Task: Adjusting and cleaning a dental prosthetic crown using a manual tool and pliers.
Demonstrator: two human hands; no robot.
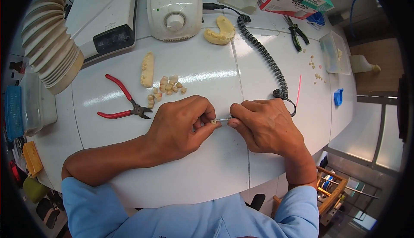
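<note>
White table (207, 173): cutters (139, 109), nine o'clock; tooth pieces (169, 88), ten o'clock. Centre: left hand (181, 119) pinching one tooth (213, 121); right hand (269, 124) gripping a bur (222, 119), pointed nine o'clock. I judge a loosened pinch could make it skid.

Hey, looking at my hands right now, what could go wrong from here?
The thin metal tool tip in your right hand sits close to the fingertips of your left hand, so a slip might nick them. The small pale piece pinched there could pop loose, perhaps landing among the loose pieces. The coiled black cord reaches your right hand and might tug.
</note>
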